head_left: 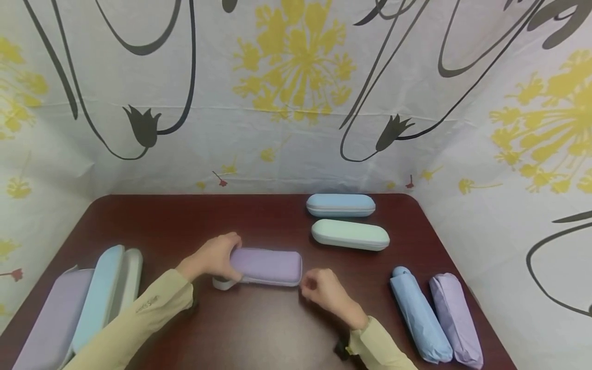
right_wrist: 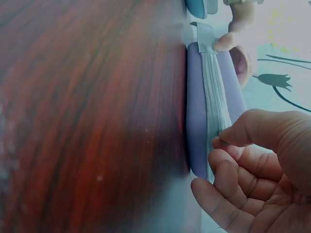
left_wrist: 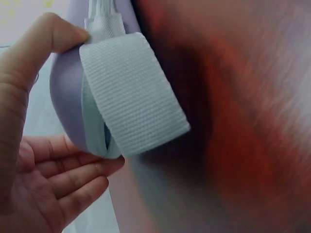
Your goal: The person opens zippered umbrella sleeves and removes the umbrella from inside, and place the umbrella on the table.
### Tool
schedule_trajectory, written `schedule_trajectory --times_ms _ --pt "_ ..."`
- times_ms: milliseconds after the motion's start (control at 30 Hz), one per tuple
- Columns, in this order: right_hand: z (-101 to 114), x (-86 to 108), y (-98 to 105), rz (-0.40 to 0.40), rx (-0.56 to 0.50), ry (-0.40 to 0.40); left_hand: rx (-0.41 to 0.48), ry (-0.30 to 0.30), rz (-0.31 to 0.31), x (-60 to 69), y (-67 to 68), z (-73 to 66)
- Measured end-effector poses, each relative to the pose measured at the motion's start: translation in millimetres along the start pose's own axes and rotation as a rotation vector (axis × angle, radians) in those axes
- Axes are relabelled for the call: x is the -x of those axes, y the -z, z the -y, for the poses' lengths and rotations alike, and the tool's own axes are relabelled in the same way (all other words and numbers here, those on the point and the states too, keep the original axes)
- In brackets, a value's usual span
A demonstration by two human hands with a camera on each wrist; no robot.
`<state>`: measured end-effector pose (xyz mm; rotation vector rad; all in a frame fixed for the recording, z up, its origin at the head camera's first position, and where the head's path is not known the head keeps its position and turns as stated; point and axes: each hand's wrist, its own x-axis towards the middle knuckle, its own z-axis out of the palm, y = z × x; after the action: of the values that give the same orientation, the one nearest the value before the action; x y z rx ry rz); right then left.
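A purple zippered pencil case [head_left: 268, 266] lies flat on the dark table. My left hand [head_left: 217, 257] grips its left end. In the left wrist view the thumb [left_wrist: 60, 36] presses beside the pale wrist strap [left_wrist: 131, 92], with the other fingers round the opposite side. At the case's right front corner is my right hand [head_left: 327, 292]. The right wrist view shows its thumb and forefinger pinching at the pale zipper [right_wrist: 216, 97]; the zipper pull itself is mostly hidden between the fingertips. Along the part of the zipper that shows, the teeth look closed.
At the back right lie a blue case [head_left: 340, 205] and a mint green case [head_left: 350, 235]. Folded umbrellas, one blue [head_left: 421, 316] and one lavender [head_left: 457, 321], lie at the right edge. More cases, purple [head_left: 55, 318], light blue [head_left: 98, 293] and pale green [head_left: 132, 275], stand at left.
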<state>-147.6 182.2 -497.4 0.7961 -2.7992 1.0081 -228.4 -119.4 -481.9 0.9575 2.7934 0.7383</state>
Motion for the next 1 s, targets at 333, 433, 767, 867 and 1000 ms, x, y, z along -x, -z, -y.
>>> schedule_trajectory --times_ms 333,433,767,867,1000 --pt "-4 -1.1 -1 -0.022 -0.015 -0.055 0.031 0.029 -0.085 13.5 -7.7 -10.6" --pt "-5 -1.5 0 -0.021 -0.024 -0.056 0.036 0.014 -0.105 17.2 -8.6 -11.2" --pt "-5 -2.6 4 -0.009 -0.029 -0.064 0.062 -0.060 -0.084 29.8 -6.0 -12.1" --pt "-5 -2.7 3 -0.016 -0.027 -0.071 0.072 -0.018 -0.086 31.9 -7.9 -12.8" --pt "-1 -1.7 2 -0.033 -0.019 -0.091 0.079 0.027 -0.103 34.7 -12.2 -15.3"
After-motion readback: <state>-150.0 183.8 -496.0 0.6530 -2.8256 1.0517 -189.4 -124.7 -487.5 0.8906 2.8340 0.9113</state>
